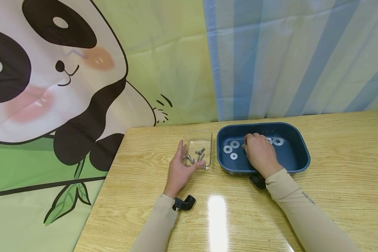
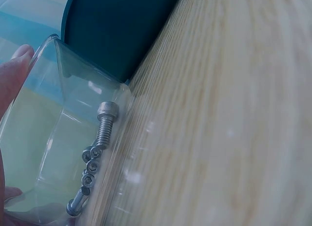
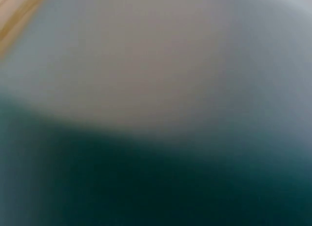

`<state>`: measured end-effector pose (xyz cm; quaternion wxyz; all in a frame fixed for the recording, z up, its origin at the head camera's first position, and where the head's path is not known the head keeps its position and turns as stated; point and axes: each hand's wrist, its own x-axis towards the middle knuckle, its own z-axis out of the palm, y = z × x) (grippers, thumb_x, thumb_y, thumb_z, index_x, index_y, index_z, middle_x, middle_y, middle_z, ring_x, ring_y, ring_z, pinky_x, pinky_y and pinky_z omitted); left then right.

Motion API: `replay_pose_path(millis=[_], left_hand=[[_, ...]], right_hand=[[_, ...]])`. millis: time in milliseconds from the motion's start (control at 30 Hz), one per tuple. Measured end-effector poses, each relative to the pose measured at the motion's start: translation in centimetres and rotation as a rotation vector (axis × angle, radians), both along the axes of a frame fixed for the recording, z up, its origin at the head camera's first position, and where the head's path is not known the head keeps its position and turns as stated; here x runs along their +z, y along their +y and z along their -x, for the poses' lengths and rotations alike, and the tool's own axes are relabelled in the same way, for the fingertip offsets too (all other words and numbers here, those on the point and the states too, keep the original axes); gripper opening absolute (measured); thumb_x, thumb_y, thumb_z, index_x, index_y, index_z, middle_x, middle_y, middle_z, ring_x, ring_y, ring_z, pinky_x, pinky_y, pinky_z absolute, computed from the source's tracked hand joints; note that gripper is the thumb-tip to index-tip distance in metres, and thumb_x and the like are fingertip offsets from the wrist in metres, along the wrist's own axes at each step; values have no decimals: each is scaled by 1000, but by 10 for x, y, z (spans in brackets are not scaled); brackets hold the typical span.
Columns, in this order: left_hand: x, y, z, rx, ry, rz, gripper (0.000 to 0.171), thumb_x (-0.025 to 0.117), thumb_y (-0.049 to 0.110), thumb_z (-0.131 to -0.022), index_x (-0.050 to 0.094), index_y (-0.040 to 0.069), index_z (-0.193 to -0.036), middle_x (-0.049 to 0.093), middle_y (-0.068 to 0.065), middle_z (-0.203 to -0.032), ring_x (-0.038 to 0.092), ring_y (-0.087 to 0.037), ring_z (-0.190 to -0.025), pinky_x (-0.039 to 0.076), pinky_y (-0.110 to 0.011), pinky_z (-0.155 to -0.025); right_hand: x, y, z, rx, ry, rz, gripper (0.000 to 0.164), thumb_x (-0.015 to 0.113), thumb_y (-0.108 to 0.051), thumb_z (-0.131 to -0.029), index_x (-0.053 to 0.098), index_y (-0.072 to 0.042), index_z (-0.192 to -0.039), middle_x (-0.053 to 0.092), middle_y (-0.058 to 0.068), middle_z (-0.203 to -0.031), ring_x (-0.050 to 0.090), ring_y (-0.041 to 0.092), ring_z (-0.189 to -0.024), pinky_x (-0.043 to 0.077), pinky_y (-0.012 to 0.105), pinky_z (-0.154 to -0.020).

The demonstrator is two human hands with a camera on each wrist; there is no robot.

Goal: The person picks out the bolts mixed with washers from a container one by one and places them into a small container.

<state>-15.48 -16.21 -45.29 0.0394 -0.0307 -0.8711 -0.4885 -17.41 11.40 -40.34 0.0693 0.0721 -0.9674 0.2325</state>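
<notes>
My left hand [image 1: 179, 175] grips a small clear plastic box [image 1: 202, 144], thumb along its near edge and fingers at its left side. Several metal socket-head screws [image 1: 200, 152] lie inside; the left wrist view shows their knurled, hexagon-socket heads, with one larger screw [image 2: 105, 122] among them. Reaching down into a dark blue tray [image 1: 291, 159] is my right hand [image 1: 260, 152], back upward and fingers bent toward the bottom. Its fingertips are hidden, so I cannot tell whether they hold anything. Flat silver washers [image 1: 228, 149] lie on the tray's bottom on both sides of this hand.
Box and tray stand side by side on a light wooden table [image 1: 343, 175], near its back edge. Behind them hangs a curtain [image 1: 170, 63] with a panda print and blue stripes. The right wrist view is mostly blurred blue-green and grey.
</notes>
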Motion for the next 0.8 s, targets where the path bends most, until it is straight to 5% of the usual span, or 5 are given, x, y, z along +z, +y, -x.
replay_pose_path(millis=[800], left_hand=[[-2, -1, 1, -9, -11, -26, 118, 82, 61, -74, 11, 29, -163, 41, -4, -157, 43, -20, -141, 37, -44, -114]], right_hand=[[7, -10, -7, 41, 61, 38, 21, 67, -6, -95, 70, 7, -111, 67, 24, -105, 60, 42, -103, 52, 56, -87]])
